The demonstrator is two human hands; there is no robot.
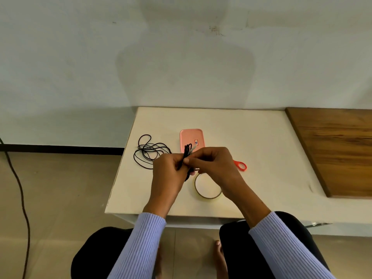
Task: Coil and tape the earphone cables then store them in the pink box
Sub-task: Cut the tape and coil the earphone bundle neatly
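Left hand point(168, 170) and right hand point(213, 164): both pinched on thin black coiled earphone cable point(186, 158); light, limp, springy; grip mid-bundle.

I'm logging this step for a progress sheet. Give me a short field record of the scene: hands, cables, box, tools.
left hand: gripping a bundled black cable
right hand: fingers pinching at the same bundle
loose cable: uncoiled on the table, left of the hands
pink box: behind the hands, holds no cable as far as visible
tape roll: flat on the table, under the right wrist
scissors: red handle showing, right of the hand
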